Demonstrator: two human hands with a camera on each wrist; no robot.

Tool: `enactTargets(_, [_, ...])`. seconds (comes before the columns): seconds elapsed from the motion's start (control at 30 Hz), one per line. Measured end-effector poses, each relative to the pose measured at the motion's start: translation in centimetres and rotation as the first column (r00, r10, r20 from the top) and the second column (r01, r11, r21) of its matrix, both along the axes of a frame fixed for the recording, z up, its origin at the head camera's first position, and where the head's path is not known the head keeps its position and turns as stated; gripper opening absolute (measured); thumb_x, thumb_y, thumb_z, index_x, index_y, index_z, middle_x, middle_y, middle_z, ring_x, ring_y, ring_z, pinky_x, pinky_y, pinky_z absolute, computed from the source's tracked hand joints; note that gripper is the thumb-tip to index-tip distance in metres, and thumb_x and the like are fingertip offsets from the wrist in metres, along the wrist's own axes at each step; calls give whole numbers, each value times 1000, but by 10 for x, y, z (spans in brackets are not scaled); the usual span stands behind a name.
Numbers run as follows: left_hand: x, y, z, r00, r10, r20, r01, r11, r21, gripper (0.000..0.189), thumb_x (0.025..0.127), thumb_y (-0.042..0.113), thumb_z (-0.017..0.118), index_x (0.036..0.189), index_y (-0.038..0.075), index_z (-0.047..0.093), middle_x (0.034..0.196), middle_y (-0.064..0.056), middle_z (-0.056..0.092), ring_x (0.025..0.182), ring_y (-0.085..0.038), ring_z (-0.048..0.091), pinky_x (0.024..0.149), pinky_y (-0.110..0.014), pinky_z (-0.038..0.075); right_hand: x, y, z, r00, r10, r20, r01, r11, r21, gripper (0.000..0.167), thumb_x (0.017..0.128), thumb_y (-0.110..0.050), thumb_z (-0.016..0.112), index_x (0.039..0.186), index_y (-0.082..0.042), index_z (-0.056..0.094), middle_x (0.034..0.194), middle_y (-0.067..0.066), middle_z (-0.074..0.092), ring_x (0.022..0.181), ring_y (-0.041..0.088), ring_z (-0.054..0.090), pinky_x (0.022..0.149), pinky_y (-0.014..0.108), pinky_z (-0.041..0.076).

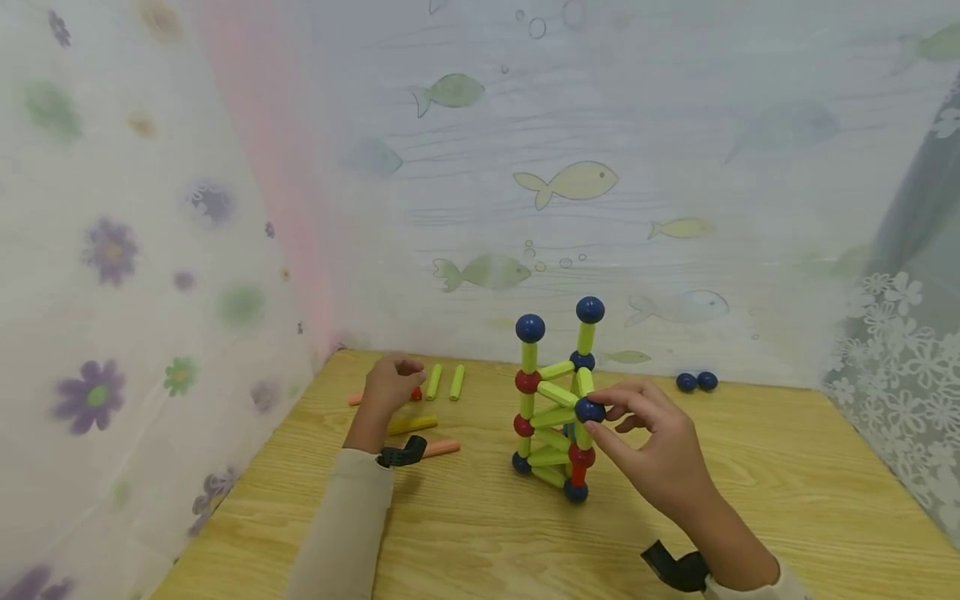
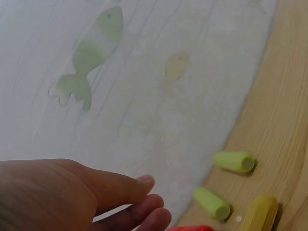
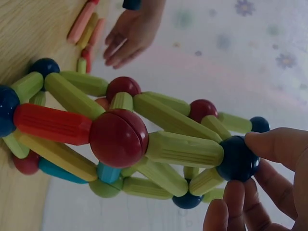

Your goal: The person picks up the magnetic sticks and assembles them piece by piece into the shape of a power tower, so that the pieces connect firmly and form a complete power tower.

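A tower of balls and rods (image 1: 527, 404) stands on the table, mostly lime-green rods joined by dark blue and red balls. My right hand (image 1: 660, 446) pinches a blue ball (image 3: 237, 158) at its near right corner between thumb and fingers. That ball sits on top of a lime rod (image 3: 185, 149), with a red ball (image 3: 119, 138) at the rod's other end. Two blue balls top the far uprights. My left hand (image 1: 393, 383) hovers over the loose rods at the left, fingers loosely bent with nothing in them. Under it a red piece (image 1: 416, 393) shows partly.
Two lime rods (image 1: 457, 382) lie behind and right of the left hand. A yellow rod (image 1: 412, 424) and an orange rod (image 1: 441, 448) lie nearer. Two loose blue balls (image 1: 697, 382) rest at the back right. A fish-print curtain (image 1: 480, 208) hangs along the table's back edge.
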State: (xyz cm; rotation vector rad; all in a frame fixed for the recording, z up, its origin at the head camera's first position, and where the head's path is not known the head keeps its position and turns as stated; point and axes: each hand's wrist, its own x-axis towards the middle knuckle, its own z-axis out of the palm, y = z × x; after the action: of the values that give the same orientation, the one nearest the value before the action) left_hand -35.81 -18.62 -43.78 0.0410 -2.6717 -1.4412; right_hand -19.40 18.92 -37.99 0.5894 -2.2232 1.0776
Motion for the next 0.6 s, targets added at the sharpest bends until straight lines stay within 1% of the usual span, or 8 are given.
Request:
enactTargets(0.07, [0, -11, -3, 998, -39, 42, 39, 999, 4, 25, 100, 21, 70, 120, 5, 73, 122, -15, 69, 112, -35, 64, 91, -46, 55, 1, -1, 1, 1000, 2, -5, -2, 1000, 7, 33, 85, -8, 86, 114, -19, 76, 114, -9, 65, 91, 7, 61, 72, 19, 56])
enactTargets(0.13, [0, -22, -7, 993, -96, 74, 95, 995, 9, 24, 97, 20, 74, 117, 5, 75, 118, -14, 71, 108, -32, 66, 89, -44, 56, 1, -1, 1, 1000, 3, -13, -2, 1000, 14, 34, 85, -7, 86, 115, -19, 76, 113, -9, 64, 91, 7, 61, 72, 19, 56])
enactTargets(0.2, [1, -32, -10, 982, -156, 108, 155, 988, 19, 24, 94, 21, 77, 114, 6, 77, 115, -11, 73, 103, -29, 66, 84, -41, 56, 2, -1, 2, 1000, 2, -19, -1, 1000, 19, 34, 84, -7, 86, 115, -19, 76, 113, -9, 64, 91, 7, 61, 72, 19, 56])
enactTargets(0.27, [2, -40, -14, 968, -200, 149, 199, 980, 25, 25, 91, 23, 82, 110, 8, 78, 111, -8, 74, 97, -25, 65, 80, -38, 55, 2, -1, 2, 1000, 1, -21, -1, 1000, 21, 34, 84, -7, 86, 115, -19, 76, 114, -9, 64, 91, 6, 61, 72, 19, 56])
enactTargets(0.37, [6, -48, -15, 951, -233, 203, 235, 972, 17, 28, 87, 25, 85, 110, 9, 78, 110, -5, 74, 93, -23, 63, 75, -35, 53, 2, -1, 1, 1000, 1, -15, -1, 1000, 19, 34, 85, -7, 86, 115, -20, 76, 114, -9, 64, 91, 6, 61, 72, 18, 56])
enactTargets(0.43, [9, -51, -15, 943, -250, 221, 260, 966, -15, 29, 87, 24, 85, 110, 8, 78, 108, -5, 74, 93, -22, 63, 76, -34, 53, 3, -1, 1, 1000, 7, -4, -7, 1000, 11, 34, 85, -7, 86, 115, -20, 76, 113, -9, 64, 91, 7, 61, 72, 18, 56])
enactTargets(0.53, [15, -58, -13, 935, -271, 229, 294, 953, -72, 31, 87, 22, 85, 112, 6, 76, 108, -5, 75, 95, -22, 65, 78, -36, 54, 3, -2, 1, 1000, 12, 9, -12, 1000, 3, 34, 86, -7, 85, 116, -20, 76, 113, -8, 65, 91, 8, 62, 72, 19, 56])
enactTargets(0.6, [19, -65, -12, 934, -272, 233, 302, 948, -104, 32, 88, 21, 84, 114, 6, 76, 110, -5, 75, 99, -21, 67, 83, -39, 56, 3, -2, 1, 1000, 14, 11, -14, 1000, 0, 34, 86, -8, 85, 116, -21, 76, 113, -8, 65, 91, 8, 62, 72, 19, 57])
